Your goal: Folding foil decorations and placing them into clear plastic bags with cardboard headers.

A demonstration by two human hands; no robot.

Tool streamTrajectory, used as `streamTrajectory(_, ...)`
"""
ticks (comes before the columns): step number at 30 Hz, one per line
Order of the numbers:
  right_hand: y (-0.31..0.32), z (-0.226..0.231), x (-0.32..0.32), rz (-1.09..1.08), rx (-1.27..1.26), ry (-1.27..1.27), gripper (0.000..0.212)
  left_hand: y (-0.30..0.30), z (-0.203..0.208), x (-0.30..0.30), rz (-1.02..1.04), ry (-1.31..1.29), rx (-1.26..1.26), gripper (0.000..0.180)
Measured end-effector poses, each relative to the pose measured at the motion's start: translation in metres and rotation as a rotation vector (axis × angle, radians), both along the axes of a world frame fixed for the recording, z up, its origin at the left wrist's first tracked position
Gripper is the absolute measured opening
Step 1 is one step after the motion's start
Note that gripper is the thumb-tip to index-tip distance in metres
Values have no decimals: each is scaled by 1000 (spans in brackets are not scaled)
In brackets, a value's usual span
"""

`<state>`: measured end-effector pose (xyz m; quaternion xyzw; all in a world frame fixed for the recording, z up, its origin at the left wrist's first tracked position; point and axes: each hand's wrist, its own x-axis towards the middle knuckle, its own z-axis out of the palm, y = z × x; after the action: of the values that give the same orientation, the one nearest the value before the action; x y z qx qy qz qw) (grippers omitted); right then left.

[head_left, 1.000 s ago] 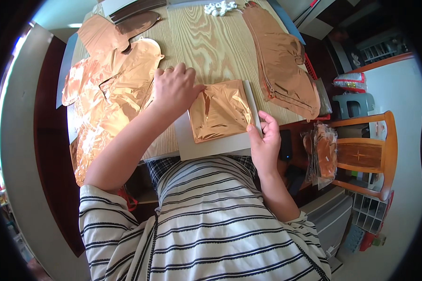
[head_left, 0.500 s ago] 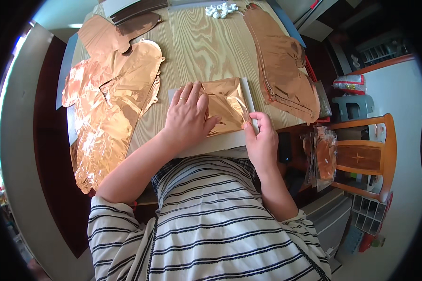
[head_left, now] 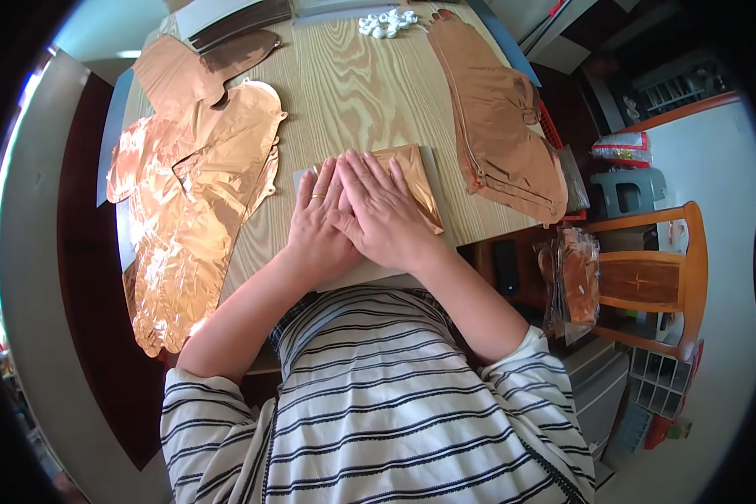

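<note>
My left hand [head_left: 317, 231] lies flat with fingers stretched, a ring on one of them. Beside it and partly over it, my right hand [head_left: 388, 214] is also spread flat. Both press on a folded copper-coloured foil sheet [head_left: 418, 172], which is largely hidden beneath them. Under the foil is a pale flat board [head_left: 366, 273], close to the table's near edge. To the left spreads a large shiny copper foil balloon [head_left: 197, 202], uninflated, with small tabs along its rim. On the right lies another flat copper foil balloon [head_left: 500, 118].
The wood-grain table [head_left: 336, 76] holds a cluster of small white pieces [head_left: 386, 23] at its far side. A dark stack [head_left: 239, 25] stands far left. Right of me, a wooden chair [head_left: 647, 269] carries clear-bagged copper foil packs [head_left: 575, 277]. A grey-green stool [head_left: 630, 191] stands behind it.
My right hand has let go of the foil's near right corner and moved left onto the foil, flat against my left hand. The left hand stays flat on the foil.
</note>
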<state>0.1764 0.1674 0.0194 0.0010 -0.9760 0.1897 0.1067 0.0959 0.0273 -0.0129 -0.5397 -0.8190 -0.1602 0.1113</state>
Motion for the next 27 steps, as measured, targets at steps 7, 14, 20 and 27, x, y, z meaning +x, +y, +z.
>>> streamTrajectory(7, 35, -12, 17, -121, 173, -140, 84, 0, 5, 3, 2, -109, 26, 83)
streamTrajectory(14, 61, -14, 29, -204, 149, -153, 80, 2, 11, 3, -5, -108, -13, 85)
streamTrajectory(20, 99, 17, 48, -305, -48, 183, 54, 3, 19, 3, 16, -139, -77, 85)
streamTrajectory(27, 95, 18, 61, -196, -122, 222, 38, 3, 19, 4, 33, -156, -70, 86)
